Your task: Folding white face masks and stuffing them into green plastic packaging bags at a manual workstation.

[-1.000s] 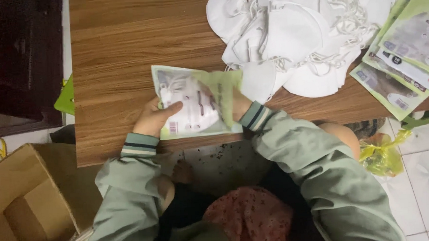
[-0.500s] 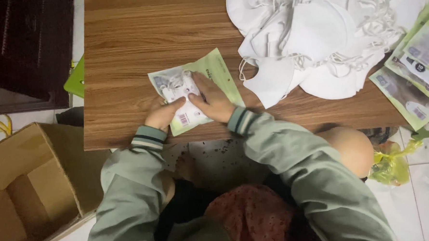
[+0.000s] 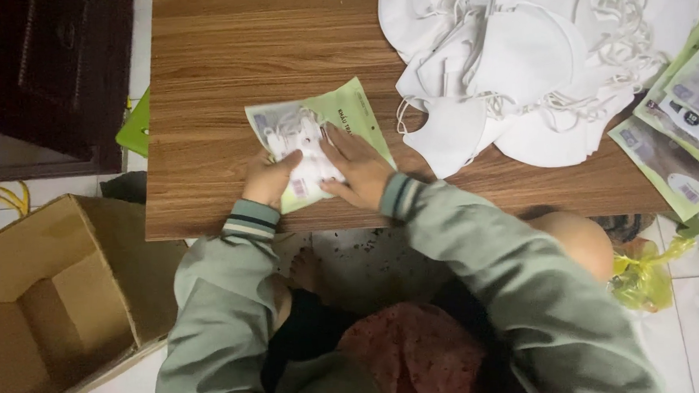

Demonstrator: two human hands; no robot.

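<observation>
A: Where is the green packet (image 3: 315,139) found?

B: It is laid flat near the front edge of the wooden tabletop (image 3: 226,60), with a white mask seen through its clear window.

A: How is it held?

B: It is pressed down by both hands. The left hand (image 3: 268,179) is curled at its lower left corner, the thumb on top; the right hand (image 3: 358,167) is spread flat over it, fingers extended.

A: What else is seen?

B: A heap of white masks (image 3: 532,55) is piled to the right, apparently loose, more packets (image 3: 677,139) beyond it, and an open cardboard box (image 3: 48,304) on the floor.
</observation>
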